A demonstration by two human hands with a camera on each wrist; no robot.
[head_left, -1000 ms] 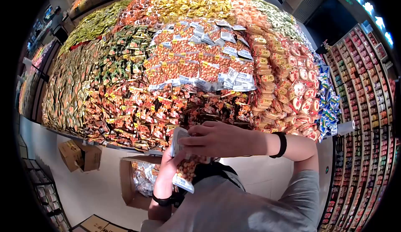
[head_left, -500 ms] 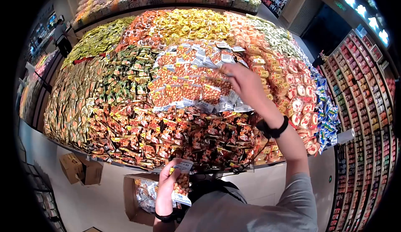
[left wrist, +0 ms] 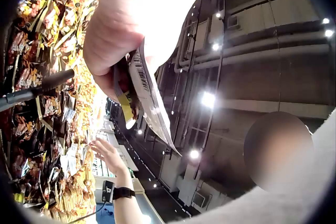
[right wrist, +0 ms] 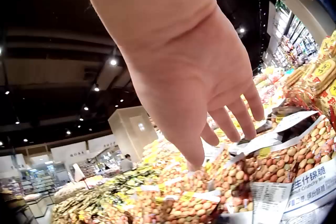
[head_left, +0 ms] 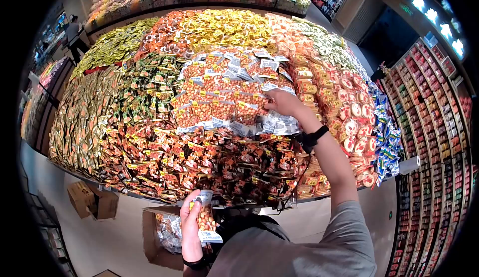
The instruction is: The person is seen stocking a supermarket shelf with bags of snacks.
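Head view: nearest the camera, the left hand (head_left: 189, 222) grips a nut packet (head_left: 206, 220), thumb laid on its front. The packet looks light, its film soft and slippery and its contents perhaps easily crushed, so the flat sealed end (head_left: 210, 237) seems the safest place to take hold. Beyond lie dark red-and-black packets (head_left: 239, 160). Farther out, the right hand (head_left: 283, 102) hangs over the nut-packet pile (head_left: 214, 98), fingers spread and pinching nothing; whether their tips touch the film cannot be told. Yellow packets (head_left: 227, 30) lie past that pile.
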